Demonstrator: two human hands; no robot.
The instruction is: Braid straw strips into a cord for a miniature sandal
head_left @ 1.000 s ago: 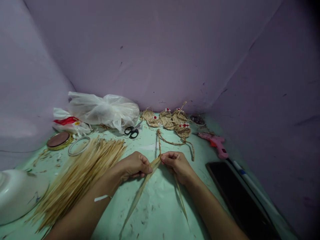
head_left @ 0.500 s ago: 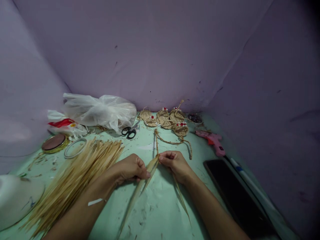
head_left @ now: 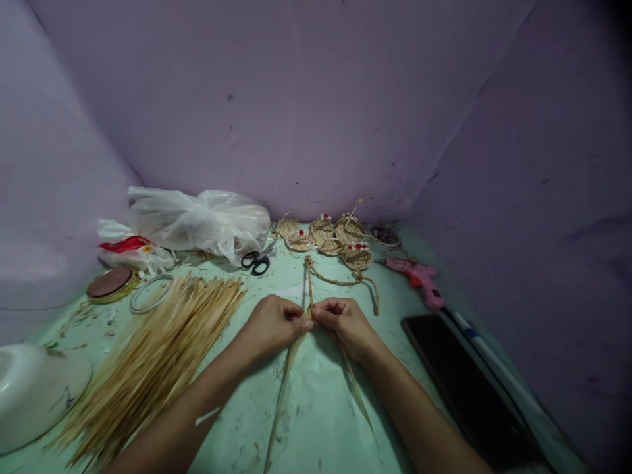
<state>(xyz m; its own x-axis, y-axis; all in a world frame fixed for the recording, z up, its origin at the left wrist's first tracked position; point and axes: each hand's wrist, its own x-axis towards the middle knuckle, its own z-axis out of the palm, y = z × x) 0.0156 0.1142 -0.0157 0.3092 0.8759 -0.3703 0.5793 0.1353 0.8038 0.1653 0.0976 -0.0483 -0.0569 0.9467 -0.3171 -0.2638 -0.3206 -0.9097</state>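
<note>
A braided straw cord (head_left: 310, 283) runs up from between my hands, its far end bending right along the table. My left hand (head_left: 281, 321) pinches a flat dry straw strip (head_left: 284, 382) just below the braid's lower end; the strip's tail hangs toward me. My right hand (head_left: 343, 322) is closed on the braid's lower end from the other side. Beneath that palm, another loose strip (head_left: 359, 395) trails down. Both sets of fingertips nearly meet. A bundle of dry straw strips (head_left: 162, 362) lies left of my left arm.
Behind are small woven straw slippers with red and white beads (head_left: 326, 237), black-handled scissors (head_left: 255, 262) and a plastic bag (head_left: 202, 220). At right lie a pink glue gun (head_left: 419, 280) and a black phone-like slab (head_left: 464, 388). A white bowl (head_left: 39, 395) stands left.
My left hand has moved right and slightly up along the strip, closer to the braid's end and to my right hand. My right hand has barely moved.
</note>
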